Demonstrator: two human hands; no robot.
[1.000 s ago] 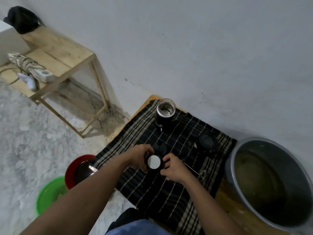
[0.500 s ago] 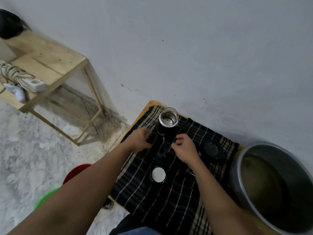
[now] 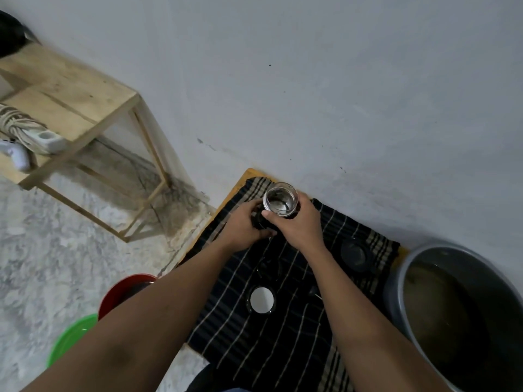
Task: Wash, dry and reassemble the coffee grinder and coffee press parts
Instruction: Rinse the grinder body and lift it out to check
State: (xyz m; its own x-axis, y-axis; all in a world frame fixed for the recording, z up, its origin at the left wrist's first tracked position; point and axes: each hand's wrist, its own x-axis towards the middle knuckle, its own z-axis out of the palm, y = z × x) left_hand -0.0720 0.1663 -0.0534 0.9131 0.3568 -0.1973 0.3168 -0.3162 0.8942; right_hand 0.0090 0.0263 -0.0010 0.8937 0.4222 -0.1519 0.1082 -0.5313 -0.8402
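The black coffee grinder (image 3: pixel 280 201), with its shiny open metal cup facing up, stands at the far end of the dark striped cloth (image 3: pixel 285 335) near the wall. My right hand (image 3: pixel 297 222) grips its rim and side. My left hand (image 3: pixel 246 227) grips its lower black body from the left. A round black part with a white disc (image 3: pixel 261 299) lies on the cloth between my forearms. A black ring (image 3: pixel 268 268) lies just beyond it. A black round lid (image 3: pixel 355 254) rests on the cloth to the right.
A large grey metal basin (image 3: pixel 402 301) holding murky water stands at the right. A red bowl (image 3: pixel 119 292) and a green bowl (image 3: pixel 68 338) sit on the marble floor at the left. A wooden shelf (image 3: pixel 85 100) with a power strip stands at the far left by the wall.
Both hands let go of the white-disc part, left it on the cloth, reached forward and took hold of the grinder by the wall.
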